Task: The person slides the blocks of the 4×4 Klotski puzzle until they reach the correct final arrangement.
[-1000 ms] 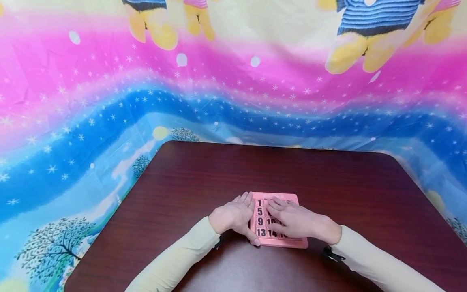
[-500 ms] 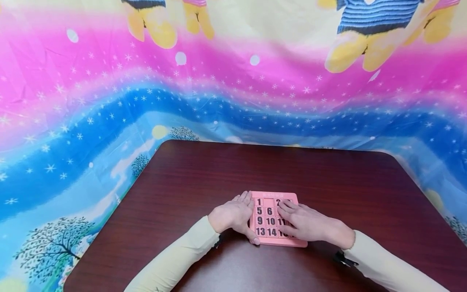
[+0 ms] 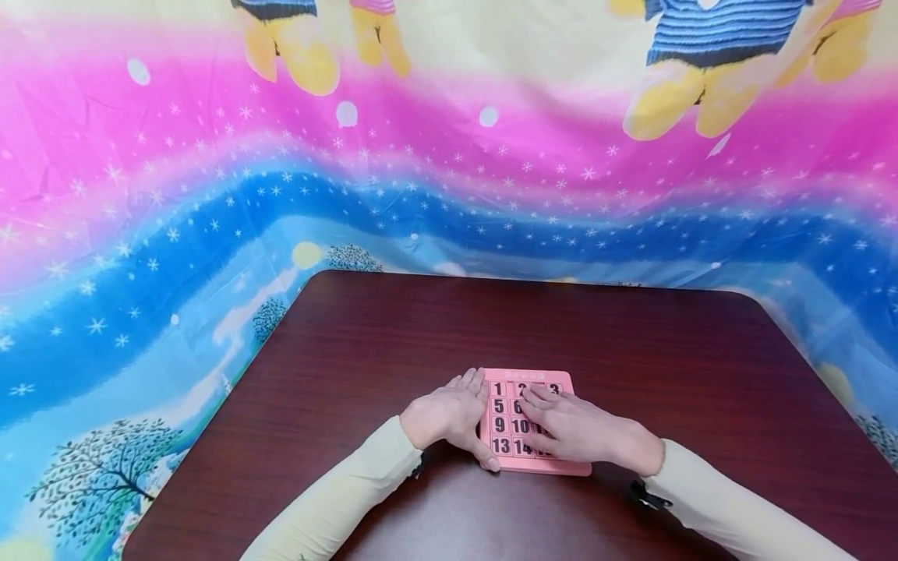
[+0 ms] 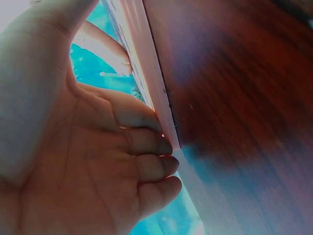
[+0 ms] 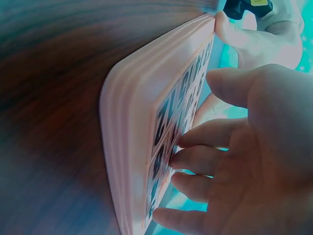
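A pink number slide puzzle (image 3: pixel 501 427) lies flat on the table, with black numbers on its square tiles. Fingers of my left hand (image 3: pixel 449 413) lie along its left edge, and the thumb touches the lower left corner. My right hand (image 3: pixel 582 425) reaches over the tiles from the right, its fingertips on the upper rows near the 2 tile (image 3: pixel 521 388). The 3 tile (image 3: pixel 554 389) shows at the top right; the hand covers much of the right-hand columns. In the right wrist view the fingers are spread and slightly bent against the puzzle's face (image 5: pixel 166 132).
The dark brown wooden table (image 3: pixel 393 335) has rounded corners and extends around the puzzle. Behind and beside it hangs a colourful cloth (image 3: pixel 449 179) with snowflakes, trees and cartoon figures.
My right hand drew back to the right, then moved left again. The 2 tile has slid left into the gap beside the 1. My left hand has stayed put.
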Demonstrator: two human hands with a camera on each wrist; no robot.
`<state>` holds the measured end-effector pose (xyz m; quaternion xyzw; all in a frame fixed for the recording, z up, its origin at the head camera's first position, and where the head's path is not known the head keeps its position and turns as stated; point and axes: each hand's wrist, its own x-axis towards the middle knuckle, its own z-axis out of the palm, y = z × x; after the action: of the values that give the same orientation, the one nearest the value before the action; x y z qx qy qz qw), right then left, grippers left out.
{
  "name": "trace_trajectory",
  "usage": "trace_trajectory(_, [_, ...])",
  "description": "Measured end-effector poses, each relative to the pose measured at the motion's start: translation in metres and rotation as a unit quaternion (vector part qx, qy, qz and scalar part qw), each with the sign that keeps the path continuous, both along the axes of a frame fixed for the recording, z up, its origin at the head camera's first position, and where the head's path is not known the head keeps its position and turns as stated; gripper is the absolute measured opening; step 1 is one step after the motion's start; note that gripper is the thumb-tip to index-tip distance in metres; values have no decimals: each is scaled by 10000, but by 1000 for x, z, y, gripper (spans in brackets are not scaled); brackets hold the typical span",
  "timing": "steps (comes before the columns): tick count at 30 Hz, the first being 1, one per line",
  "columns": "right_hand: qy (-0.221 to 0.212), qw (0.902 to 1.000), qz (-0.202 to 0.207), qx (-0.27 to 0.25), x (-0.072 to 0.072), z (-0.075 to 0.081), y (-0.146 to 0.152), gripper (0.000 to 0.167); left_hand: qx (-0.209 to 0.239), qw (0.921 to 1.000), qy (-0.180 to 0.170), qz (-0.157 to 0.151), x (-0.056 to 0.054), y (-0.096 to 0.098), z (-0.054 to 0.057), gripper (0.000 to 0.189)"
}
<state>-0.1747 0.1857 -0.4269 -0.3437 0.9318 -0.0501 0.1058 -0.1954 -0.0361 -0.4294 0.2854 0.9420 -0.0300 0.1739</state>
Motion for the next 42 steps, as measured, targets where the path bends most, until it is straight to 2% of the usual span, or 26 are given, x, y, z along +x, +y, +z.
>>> trace_trajectory(9, [8, 10000, 18, 77, -1, -1, -8, 62, -30, 10000, 46, -25, 1, 1, 0, 131])
trace_trajectory(18, [19, 9999, -100, 5, 6, 6, 9, 61, -81, 9999, 99, -37, 0, 1, 0, 132])
trace_trajectory(22, [-94, 9995, -316, 17, 9, 6, 22, 63, -110, 9999, 117, -47, 0, 1, 0, 132])
trace_trajectory(28, [-37, 9992, -410, -5, 9, 4, 36, 66, -68, 10000, 66, 5, 0, 1, 1, 132])
trace_trajectory(42, [-11, 9993, -360, -18, 8, 1, 36, 66, -18, 10000, 44, 24, 0, 1, 0, 132])
